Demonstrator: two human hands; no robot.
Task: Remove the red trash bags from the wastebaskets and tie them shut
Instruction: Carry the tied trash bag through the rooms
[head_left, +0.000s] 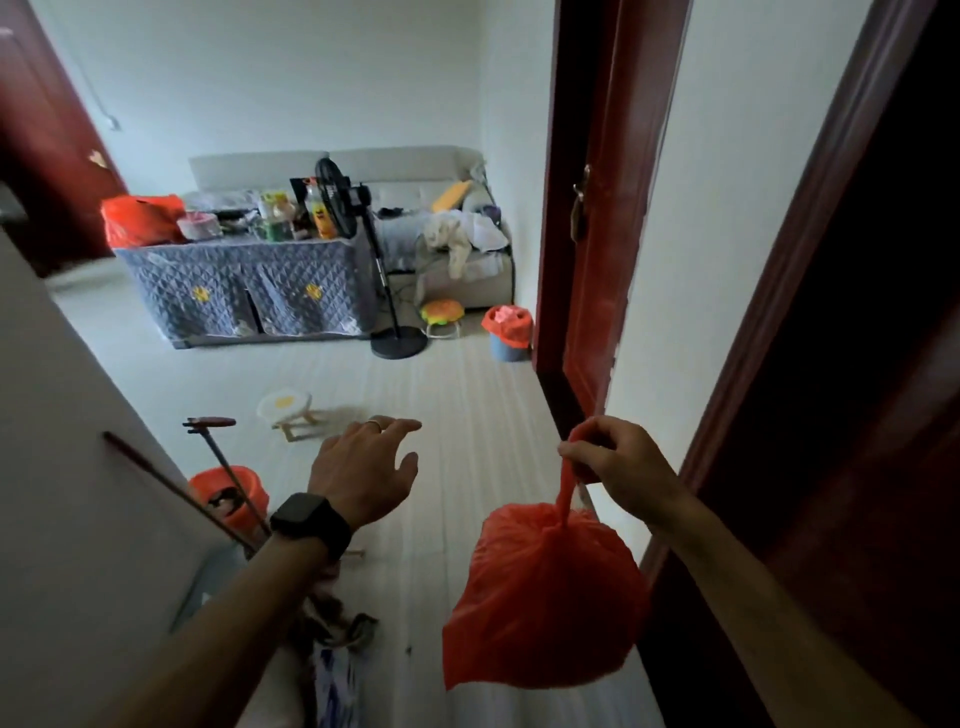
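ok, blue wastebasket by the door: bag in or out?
In. A red bag is folded over the rim of the blue wastebasket, with pinkish trash showing inside its open top.

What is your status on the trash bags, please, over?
Right hand holds bag by its gathered neck; left hand open, empty. Blue wastebasket by the door frame still has its liner in. Floor between looks passable.

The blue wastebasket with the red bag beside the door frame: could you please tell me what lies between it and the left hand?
Only bare pale floor lies between the left hand and the wastebasket, in the head view.
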